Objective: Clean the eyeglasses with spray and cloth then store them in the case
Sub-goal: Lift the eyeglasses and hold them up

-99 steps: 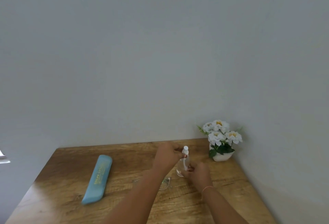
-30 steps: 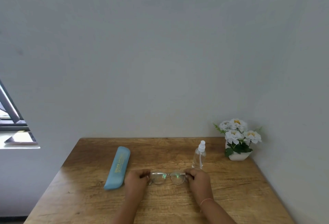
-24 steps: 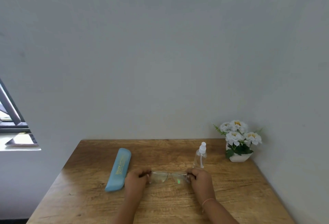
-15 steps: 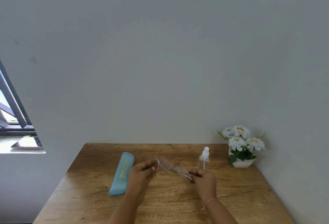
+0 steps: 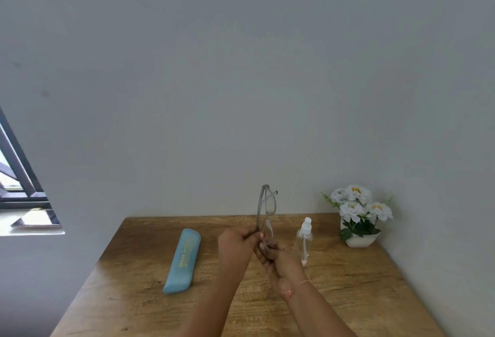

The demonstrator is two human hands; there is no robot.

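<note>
The eyeglasses (image 5: 265, 208), thin-framed with clear lenses, stand on end above the wooden table (image 5: 348, 296). My left hand (image 5: 235, 243) grips one temple near its lower end. My right hand (image 5: 270, 253) pinches the lower part of the frame from below. A clear spray bottle (image 5: 304, 241) with a white nozzle stands upright just right of my hands. The light blue glasses case (image 5: 183, 260) lies shut on the table to the left. No cloth is in view.
A white pot of white flowers (image 5: 357, 216) stands in the table's back right corner against the wall. A window frame (image 5: 18, 173) shows at the far left.
Both hands lifted the eyeglasses off the table and turned them from lying level to standing on end. The spray bottle stands where it was set down.
</note>
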